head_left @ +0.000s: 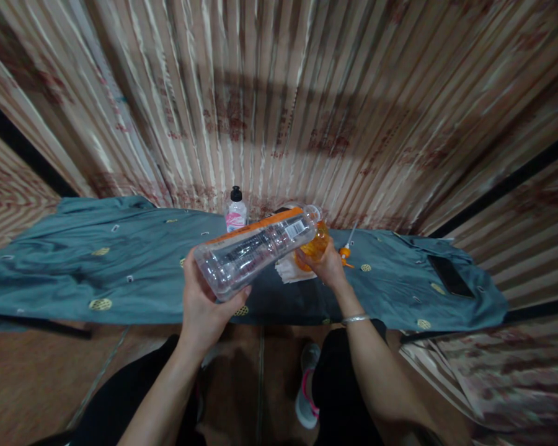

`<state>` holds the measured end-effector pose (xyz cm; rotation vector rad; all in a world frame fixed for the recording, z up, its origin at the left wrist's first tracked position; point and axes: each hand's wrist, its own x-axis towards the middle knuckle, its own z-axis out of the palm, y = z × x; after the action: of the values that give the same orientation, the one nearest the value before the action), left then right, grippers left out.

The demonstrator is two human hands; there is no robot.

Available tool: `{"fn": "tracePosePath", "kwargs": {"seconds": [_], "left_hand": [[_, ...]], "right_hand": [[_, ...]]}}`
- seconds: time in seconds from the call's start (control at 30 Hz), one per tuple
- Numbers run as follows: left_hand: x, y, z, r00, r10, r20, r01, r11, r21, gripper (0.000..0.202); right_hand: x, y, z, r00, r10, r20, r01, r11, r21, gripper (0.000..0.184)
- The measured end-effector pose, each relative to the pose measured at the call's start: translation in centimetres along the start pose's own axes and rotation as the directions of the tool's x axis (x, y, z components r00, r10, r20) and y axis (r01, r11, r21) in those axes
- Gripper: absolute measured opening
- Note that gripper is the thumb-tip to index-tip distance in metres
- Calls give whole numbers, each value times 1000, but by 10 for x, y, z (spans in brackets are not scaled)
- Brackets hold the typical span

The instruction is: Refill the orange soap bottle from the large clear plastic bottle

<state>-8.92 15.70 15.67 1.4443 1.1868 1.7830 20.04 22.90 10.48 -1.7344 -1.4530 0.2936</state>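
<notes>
My left hand (209, 310) is wrapped round the base of a clear plastic bottle (255, 254) with an orange label. The bottle is tilted, its neck up and to the right, just over the mouth of an orange see-through bottle (314, 248). My right hand (325, 263) grips that orange bottle. Whether liquid passes between them I cannot tell. Under the orange bottle lies a folded white cloth or tissue (288, 271). Just right of my right hand lies an orange spray head (345, 253) with its thin tube pointing up.
A clear bottle with a black cap and pink label (235, 210) stands at the back. A dark phone (450, 276) lies toward the right on the green cloth-covered table (153, 266). Striped curtains (270, 111) hang close behind; dark poles (506, 186) slant at both sides.
</notes>
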Motion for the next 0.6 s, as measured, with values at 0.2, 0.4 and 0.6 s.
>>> {"fn": "tracePosePath", "kwargs": {"seconds": [0.2,0.4,0.6], "left_hand": [[0,2,1,999,28,-18,-27,999,35,90],[1,4,2,999,36,-24,-36,999,24,90],[1,7,2,1000,2,1,-2,999,40,91]], "right_hand": [[0,0,0,1000,-5,4,5,1000,-4,79],[-1,-4,-1,1000,3,11,-3,1000,-4,78],[-1,-5,-1,1000,8,9,-8,1000,-11,80]]}}
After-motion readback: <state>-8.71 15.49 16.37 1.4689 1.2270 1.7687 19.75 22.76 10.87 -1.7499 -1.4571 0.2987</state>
